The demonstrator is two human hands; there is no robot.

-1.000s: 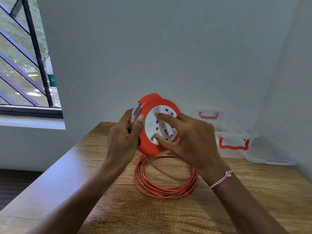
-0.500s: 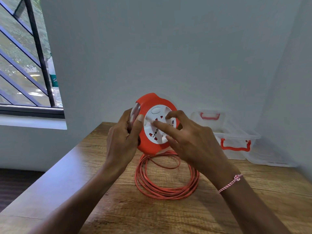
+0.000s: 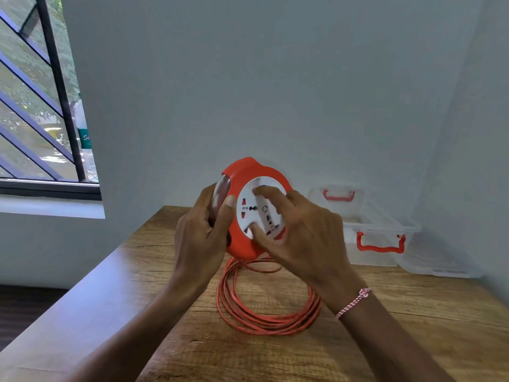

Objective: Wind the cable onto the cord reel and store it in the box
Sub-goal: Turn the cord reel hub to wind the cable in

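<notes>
We are winding, left hand gripping the cord reel, right hand pressing its dial; most cable is lying loose at six o'clock.

The person is wearing a thin braided bracelet of pink and white thread, knotted at one spot, round the wrist of the right hand. The left hand is showing a short thumbnail.
</notes>
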